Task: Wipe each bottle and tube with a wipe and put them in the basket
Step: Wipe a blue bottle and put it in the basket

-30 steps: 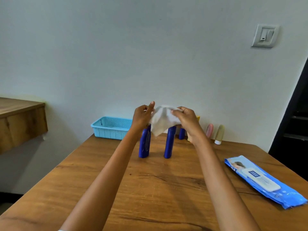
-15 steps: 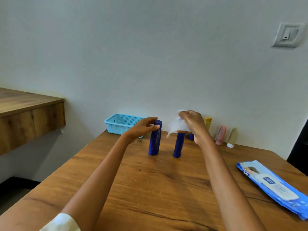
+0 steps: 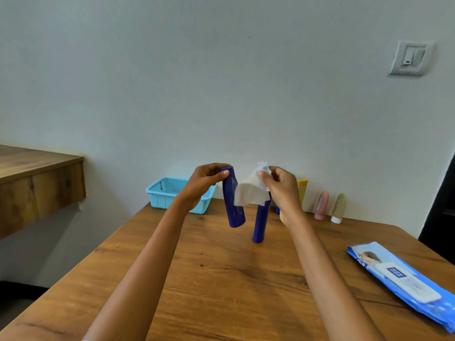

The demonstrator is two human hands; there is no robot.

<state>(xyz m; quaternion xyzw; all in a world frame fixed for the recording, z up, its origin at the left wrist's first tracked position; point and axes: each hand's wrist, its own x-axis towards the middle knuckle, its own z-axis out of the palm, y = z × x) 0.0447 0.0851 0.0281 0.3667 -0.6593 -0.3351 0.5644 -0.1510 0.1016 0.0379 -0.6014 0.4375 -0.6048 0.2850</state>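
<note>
My left hand [image 3: 205, 182] grips the top of a dark blue bottle [image 3: 234, 207] and holds it tilted above the wooden table [image 3: 221, 279]. Just right of it, my right hand [image 3: 280, 185] pinches a white wipe [image 3: 248, 193] that hangs against the bottle's upper side. A second dark blue bottle [image 3: 259, 225] stands upright on the table below the wipe. The light blue basket [image 3: 172, 193] sits at the back left by the wall, partly hidden by my left hand. A yellow tube [image 3: 302, 190], a pink tube [image 3: 321, 205] and an olive tube [image 3: 339, 207] stand along the wall.
A blue pack of wipes [image 3: 403, 284] lies at the table's right edge. A small blue item [image 3: 277, 209] peeks out behind my right wrist. A wooden counter [image 3: 37, 183] juts out at the left. A wall switch [image 3: 410, 57] is at the upper right.
My left hand has closed on the left blue bottle and lifted it off the table, tilted. My right hand has brought the wipe over to it.
</note>
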